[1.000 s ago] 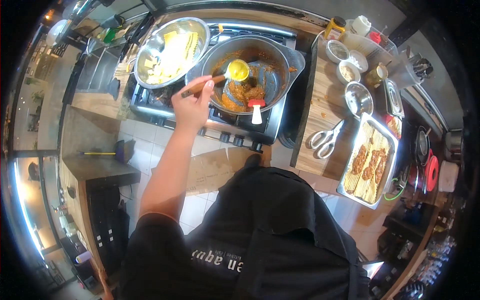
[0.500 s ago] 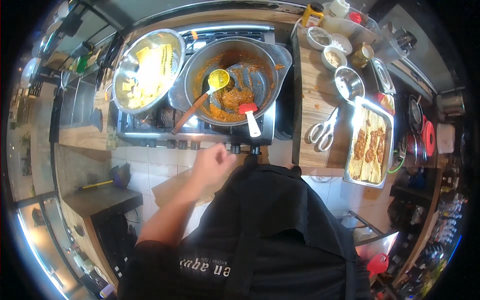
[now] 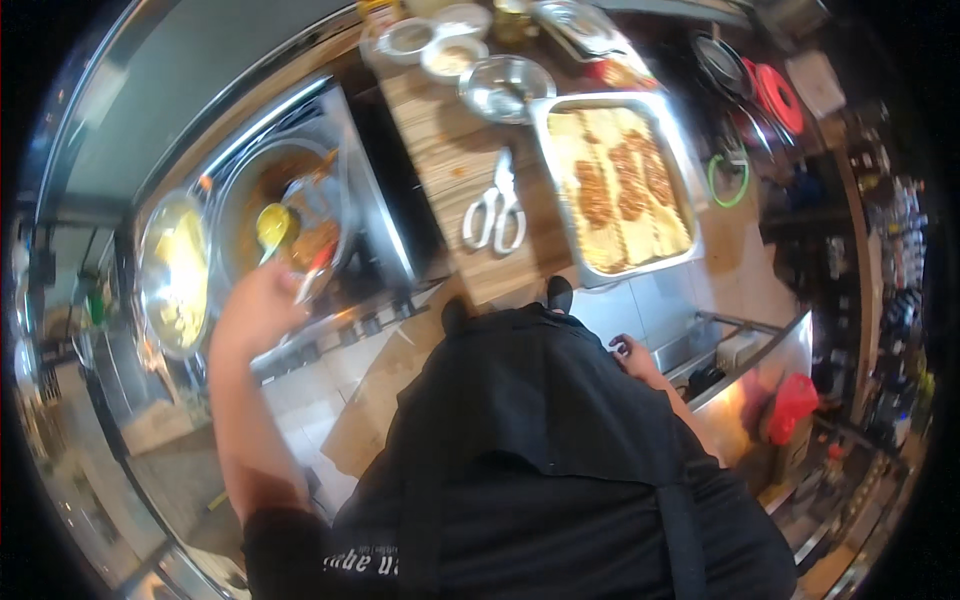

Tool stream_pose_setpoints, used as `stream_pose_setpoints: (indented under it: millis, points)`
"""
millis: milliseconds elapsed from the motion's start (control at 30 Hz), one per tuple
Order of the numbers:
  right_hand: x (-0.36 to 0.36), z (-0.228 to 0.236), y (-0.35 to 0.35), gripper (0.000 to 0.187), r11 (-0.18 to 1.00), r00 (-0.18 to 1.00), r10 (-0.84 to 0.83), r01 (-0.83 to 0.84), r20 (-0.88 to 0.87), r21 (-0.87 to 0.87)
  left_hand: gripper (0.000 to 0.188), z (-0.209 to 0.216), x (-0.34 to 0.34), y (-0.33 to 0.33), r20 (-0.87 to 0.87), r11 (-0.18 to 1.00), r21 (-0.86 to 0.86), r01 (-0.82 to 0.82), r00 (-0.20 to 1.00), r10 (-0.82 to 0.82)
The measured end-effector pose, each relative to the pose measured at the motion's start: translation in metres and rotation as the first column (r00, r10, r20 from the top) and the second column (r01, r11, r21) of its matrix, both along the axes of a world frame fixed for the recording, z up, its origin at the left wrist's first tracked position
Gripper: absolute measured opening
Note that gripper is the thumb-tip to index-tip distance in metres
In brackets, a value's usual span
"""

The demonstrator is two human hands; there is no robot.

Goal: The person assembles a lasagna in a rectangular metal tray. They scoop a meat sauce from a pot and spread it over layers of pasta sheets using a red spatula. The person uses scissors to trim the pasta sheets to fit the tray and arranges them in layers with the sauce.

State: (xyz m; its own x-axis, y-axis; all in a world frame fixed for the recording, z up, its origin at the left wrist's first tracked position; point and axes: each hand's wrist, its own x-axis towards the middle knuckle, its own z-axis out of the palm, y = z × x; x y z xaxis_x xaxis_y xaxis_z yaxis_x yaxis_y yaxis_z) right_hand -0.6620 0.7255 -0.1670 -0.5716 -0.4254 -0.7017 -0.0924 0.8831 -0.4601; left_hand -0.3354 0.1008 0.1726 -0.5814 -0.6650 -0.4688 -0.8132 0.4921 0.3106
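Note:
My left hand (image 3: 262,308), blurred by motion, is at the near rim of a large metal pot (image 3: 228,205) on the stove. It lies over the handles of a ladle (image 3: 275,224) with yellow in its bowl and a red-headed spatula (image 3: 322,259); its grip is hidden. Orange-brown sauce (image 3: 316,238) coats the pot's inside. At my right side hangs my right hand (image 3: 632,354), fingers loosely bent and apart, holding nothing. Ahead of it, a deep metal tray (image 3: 683,200) contains ridged yellow pasta sheets (image 3: 652,238) with strips of brown filling (image 3: 630,185).
White-handled scissors (image 3: 495,212) lie on the wooden counter (image 3: 440,140) between pot and tray. Behind them stand a steel bowl (image 3: 507,92) and small bowls. Left of the pot is a metal bowl (image 3: 150,255) of yellow pasta. A metal surface (image 3: 765,365) is at my right.
The view has swung right, so the stove sits further left and the tray nearer the middle. My left hand has reached from before the stove to the pot rim. My right hand has come into view.

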Motion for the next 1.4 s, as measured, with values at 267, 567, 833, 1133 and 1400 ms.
stream_pose_setpoints:
  millis: [267,567,833,1133,1400]
  points:
    - [-0.051,-0.062,0.103,0.029,0.998,0.995,-0.065,0.064,0.081,0.015,0.067,0.038,-0.034,0.113,-0.464,0.856,0.36,-0.371,0.724,0.51]
    - [-0.158,-0.081,0.161,0.036,0.999,0.989,-0.045,0.043,0.139,0.014,0.033,-0.053,-0.316,0.219,-0.483,0.987,-0.009,0.158,0.864,-0.143]
    - [-0.172,-0.066,0.151,0.036,0.978,0.987,-0.157,0.161,0.039,-0.136,0.021,-0.096,-0.363,0.243,-0.377,0.838,-0.339,0.428,0.754,-0.538]
    - [-0.098,-0.145,0.246,0.054,0.949,0.94,-0.274,0.298,0.203,-0.099,0.021,-0.071,-0.318,0.264,-0.301,0.749,-0.298,0.592,0.686,-0.662]
    - [-0.12,-0.098,0.206,0.031,0.95,0.951,-0.276,0.291,0.137,-0.113,0.022,-0.068,-0.325,0.248,-0.282,0.692,-0.279,0.666,0.632,-0.722]
